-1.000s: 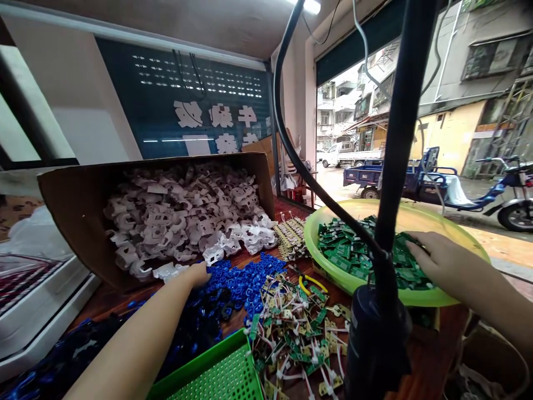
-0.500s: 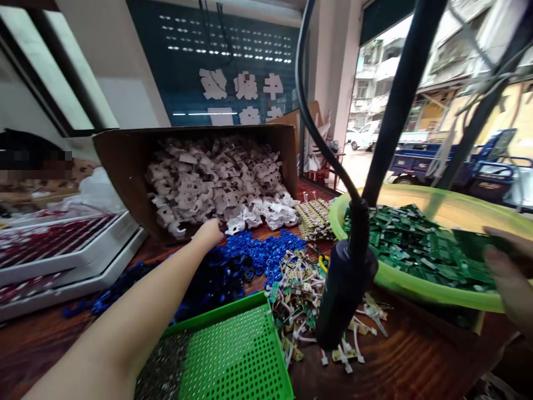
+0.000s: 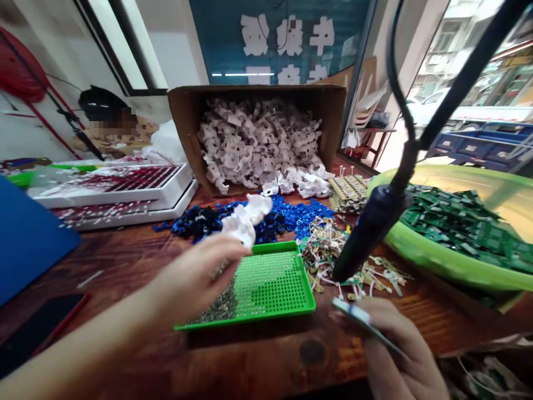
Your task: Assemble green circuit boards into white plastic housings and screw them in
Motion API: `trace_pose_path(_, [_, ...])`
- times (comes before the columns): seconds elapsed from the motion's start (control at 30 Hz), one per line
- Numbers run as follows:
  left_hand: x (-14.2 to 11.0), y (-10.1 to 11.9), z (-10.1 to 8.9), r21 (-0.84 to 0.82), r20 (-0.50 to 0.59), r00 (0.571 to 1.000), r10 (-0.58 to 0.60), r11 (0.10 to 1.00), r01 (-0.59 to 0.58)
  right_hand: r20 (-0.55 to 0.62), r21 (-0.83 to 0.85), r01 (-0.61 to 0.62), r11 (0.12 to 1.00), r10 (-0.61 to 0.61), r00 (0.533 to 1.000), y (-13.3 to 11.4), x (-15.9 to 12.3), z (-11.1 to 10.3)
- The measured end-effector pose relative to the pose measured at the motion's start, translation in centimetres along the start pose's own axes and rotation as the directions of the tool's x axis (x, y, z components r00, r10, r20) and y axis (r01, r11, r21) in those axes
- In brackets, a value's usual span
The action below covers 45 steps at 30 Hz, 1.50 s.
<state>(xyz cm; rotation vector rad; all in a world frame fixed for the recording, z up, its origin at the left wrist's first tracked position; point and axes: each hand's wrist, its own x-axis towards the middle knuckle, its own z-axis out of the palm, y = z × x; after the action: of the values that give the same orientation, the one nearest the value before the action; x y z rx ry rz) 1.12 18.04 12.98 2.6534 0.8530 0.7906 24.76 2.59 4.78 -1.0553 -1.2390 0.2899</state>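
Note:
Over the green perforated tray (image 3: 275, 286), my left hand (image 3: 204, 269) is closed on a white plastic part (image 3: 245, 222), blurred by motion. The small screws (image 3: 219, 308) in the tray's left half lie partly behind that hand. At the lower right, my right hand (image 3: 400, 344) pinches a circuit board (image 3: 356, 314), seen nearly edge-on with a white connector on it. Just above it hangs a black electric screwdriver (image 3: 370, 228). Small boards with white wires (image 3: 327, 250) are piled beside the tray, and blue plastic pieces (image 3: 302, 214) lie behind it.
A cardboard box (image 3: 185, 133) on its side holds white plastic parts. To the right stands a yellow-green basin (image 3: 416, 253) of circuit boards. White trays (image 3: 175, 203) are stacked left, near a phone (image 3: 41, 328) and blue panel (image 3: 29, 239). Another person (image 3: 112, 119) is at the back left.
My left hand has come back from the box's front with a white plastic part. My right hand has left the basin, bringing a circuit board to the front. The view has shifted left and down.

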Motion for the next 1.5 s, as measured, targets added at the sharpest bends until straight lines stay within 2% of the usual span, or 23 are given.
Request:
trace_pose_path(0.03, [-1.9, 1.3, 0.5, 0.007, 0.081, 0.997, 0.02, 1.0, -0.021, 0.045, 0.094, 0.01, 0.996, -0.014, 0.999, 0.2, 0.4, 1.4])
trace_pose_path(0.13, [-6.0, 3.8, 1.7, 0.013, 0.288, 0.952, 0.098, 0.994, -0.106, -0.042, 0.28, -0.033, 0.959, 0.046, 0.998, 0.8, 1.7, 4.3])
trace_pose_path(0.23, [-8.2, 4.9, 1.9, -0.01, 0.388, 0.87, 0.304, 0.945, -0.326, 0.015, 0.375, -0.24, 0.896, 0.253, 0.967, 1.0, 2.8, 5.6])
trace_pose_path(0.3, [-9.0, 5.3, 1.6, -0.068, 0.373, 0.862, 0.342, 0.937, -0.343, 0.183, 0.412, -0.465, 0.783, 0.429, 0.885, 0.9, 3.1, 6.0])
trace_pose_path(0.4, [-9.7, 5.7, 0.7, -0.268, 0.327, 0.901, 0.284, 0.942, -0.2, 0.399, 0.432, -0.731, 0.527, 0.616, 0.68, 0.5, 2.7, 6.4])
trace_pose_path(0.43, [-10.0, 5.7, 0.5, -0.336, 0.322, 0.912, 0.253, 0.931, -0.14, 0.41, 0.445, -0.765, 0.466, 0.653, 0.637, 0.4, 2.4, 6.7])
trace_pose_path(0.5, [-10.6, 5.4, 0.3, -0.426, 0.32, 0.928, 0.191, 0.904, -0.04, 0.343, 0.5, -0.757, 0.42, 0.707, 0.619, 0.3, 1.5, 7.2])
trace_pose_path(0.57, [-11.5, 4.7, 0.9, -0.446, 0.216, 0.969, 0.122, 0.895, -0.013, 0.263, 0.562, -0.721, 0.407, 0.738, 0.621, 0.2, 0.4, 7.9])
trace_pose_path(0.63, [-12.2, 4.2, 2.2, -0.445, -0.076, 0.997, -0.001, 0.895, -0.033, 0.213, 0.618, -0.701, 0.356, 0.783, 0.585, 0.1, -0.6, 8.7])
trace_pose_path(0.67, [-12.4, 4.0, 3.1, -0.471, -0.224, 0.969, -0.1, 0.882, -0.018, 0.208, 0.637, -0.701, 0.32, 0.805, 0.556, 0.0, -1.1, 9.0])
trace_pose_path(0.73, [-12.4, 4.2, 5.2, -0.69, -0.31, 0.865, -0.394, 0.72, 0.08, 0.211, 0.659, -0.704, 0.264, 0.834, 0.51, -0.4, -1.9, 9.7])
trace_pose_path(0.83, [-11.5, 5.4, 7.6, -0.966, -0.041, 0.759, -0.65, 0.219, 0.135, 0.24, 0.639, -0.723, 0.264, 0.824, 0.513, -1.2, -2.8, 10.2])
trace_pose_path(0.9, [-10.8, 6.1, 8.3, -0.988, 0.156, 0.751, -0.642, -0.094, 0.125, 0.252, 0.607, -0.736, 0.298, 0.806, 0.535, -1.7, -3.3, 10.2])
trace_pose_path(0.93, [-10.5, 6.4, 8.4, -0.972, 0.22, 0.749, -0.624, -0.205, 0.115, 0.263, 0.592, -0.741, 0.316, 0.793, 0.549, -1.8, -3.5, 10.1])
trace_pose_path(1.07, [-9.9, 6.8, 7.3, -0.902, 0.354, 0.693, -0.628, -0.424, 0.076, 0.381, 0.519, -0.763, 0.387, 0.694, 0.611, -1.8, -4.2, 8.7])
trace_pose_path(1.1, [-9.9, 6.8, 7.0, -0.879, 0.396, 0.674, -0.623, -0.47, 0.083, 0.366, 0.498, -0.736, 0.458, 0.658, 0.658, -1.7, -4.2, 8.1])
trace_pose_path(1.17, [-10.2, 6.9, 6.8, -0.811, 0.502, 0.651, -0.569, -0.572, 0.125, 0.263, 0.414, -0.579, 0.702, 0.517, 0.814, -1.6, -4.0, 6.9])
trace_pose_path(1.23, [-10.6, 7.3, 7.0, -0.743, 0.583, 0.64, -0.501, -0.647, 0.17, 0.213, 0.206, -0.247, 0.947, 0.203, 0.956, -1.8, -3.3, 5.6])
trace_pose_path(1.27, [-10.8, 7.5, 7.2, -0.72, 0.602, 0.646, -0.469, -0.669, 0.184, 0.275, 0.078, -0.042, 0.996, 0.019, 0.961, -1.9, -2.8, 5.1])
trace_pose_path(1.3, [-11.1, 7.7, 7.5, -0.707, 0.608, 0.658, -0.444, -0.681, 0.193, 0.385, -0.025, 0.162, 0.986, -0.14, 0.912, -2.1, -2.2, 4.7])
trace_pose_path(1.37, [-11.5, 8.0, 8.1, -0.705, 0.593, 0.69, -0.416, -0.682, 0.194, 0.612, -0.116, 0.478, 0.871, -0.316, 0.725, -2.5, -1.3, 4.2])
trace_pose_path(1.43, [-11.9, 8.1, 8.4, -0.712, 0.573, 0.707, -0.414, -0.678, 0.181, 0.736, -0.119, 0.619, 0.777, -0.35, 0.58, -2.7, -0.7, 4.2])
trace_pose_path(1.5, [-12.3, 8.0, 8.5, -0.709, 0.575, 0.705, -0.415, -0.683, 0.176, 0.771, -0.104, 0.657, 0.747, -0.356, 0.527, -2.7, -0.4, 4.4])
